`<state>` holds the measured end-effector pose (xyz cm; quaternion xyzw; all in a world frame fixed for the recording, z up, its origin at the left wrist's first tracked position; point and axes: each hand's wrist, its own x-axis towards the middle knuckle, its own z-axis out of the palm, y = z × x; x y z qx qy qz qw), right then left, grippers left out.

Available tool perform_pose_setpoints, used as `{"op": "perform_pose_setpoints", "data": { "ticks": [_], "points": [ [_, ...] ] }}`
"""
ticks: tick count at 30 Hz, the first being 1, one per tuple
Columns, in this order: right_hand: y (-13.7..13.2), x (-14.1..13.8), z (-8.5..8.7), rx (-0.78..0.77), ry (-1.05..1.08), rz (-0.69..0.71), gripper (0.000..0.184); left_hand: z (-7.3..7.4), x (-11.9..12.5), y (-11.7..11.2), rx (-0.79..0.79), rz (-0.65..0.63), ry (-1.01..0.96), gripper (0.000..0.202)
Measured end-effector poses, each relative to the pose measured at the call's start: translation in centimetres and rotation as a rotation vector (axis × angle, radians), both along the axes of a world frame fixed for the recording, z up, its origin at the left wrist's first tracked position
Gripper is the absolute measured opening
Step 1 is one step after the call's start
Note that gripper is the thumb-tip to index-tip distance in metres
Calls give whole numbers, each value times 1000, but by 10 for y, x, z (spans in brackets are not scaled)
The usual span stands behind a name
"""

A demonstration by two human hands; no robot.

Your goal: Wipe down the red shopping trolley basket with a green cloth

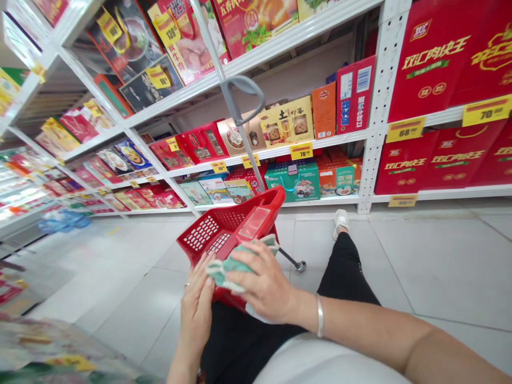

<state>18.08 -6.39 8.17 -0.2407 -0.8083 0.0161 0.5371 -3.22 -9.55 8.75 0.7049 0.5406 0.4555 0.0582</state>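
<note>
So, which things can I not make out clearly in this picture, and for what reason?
All in the head view:
Palm of the left hand: hidden behind its own back.
Part of the green-and-white cloth: covered by the right hand.
Near part of the red basket: behind hands and cloth.
Patterned thing, lower left: blurred, cut off by the edge.
Blue thing, left: blurred.

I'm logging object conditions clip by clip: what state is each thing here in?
Red basket, open-topped
Cloth, bunched
Right hand, fingers curled in a grip on the cloth
Left hand, fingers nearly straight, at the basket's edge
Metal pole, slanted in view
Green gift box, closed, on the lower shelf
</note>
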Motion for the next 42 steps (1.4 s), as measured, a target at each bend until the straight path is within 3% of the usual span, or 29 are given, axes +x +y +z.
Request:
{"op": "perform_pose_setpoints", "data": {
  "ticks": [4,8,12,15,18,25,28,31,38,42],
  "points": [
    [3,-3,-4,61,-78,43,27,-1,0,2,-16,-13,25,47],
    [49,23,4,-12,34,-114,24,-1,2,5,-24,-16,19,47],
    [101,55,11,-210,155,-303,25,-1,4,9,-36,-17,27,48],
    [120,64,13,-309,188,-350,23,-1,5,12,-40,-10,29,48],
    [107,55,12,-251,180,-278,21,0,6,13,-30,-5,29,49],
    [20,9,19,-48,-47,7,17,-8,0,12,-5,9,23,47],
    [13,2,26,-10,-112,12,16,-11,-2,12,5,8,21,48],
    [37,10,37,-52,-143,-93,15,-9,0,11,-11,11,17,48],
    [147,66,73,-379,-390,-556,25,-4,4,9,-40,-7,30,48],
    [175,80,81,-445,-495,-588,25,-8,6,10,-24,-12,30,48]
  ]
}}
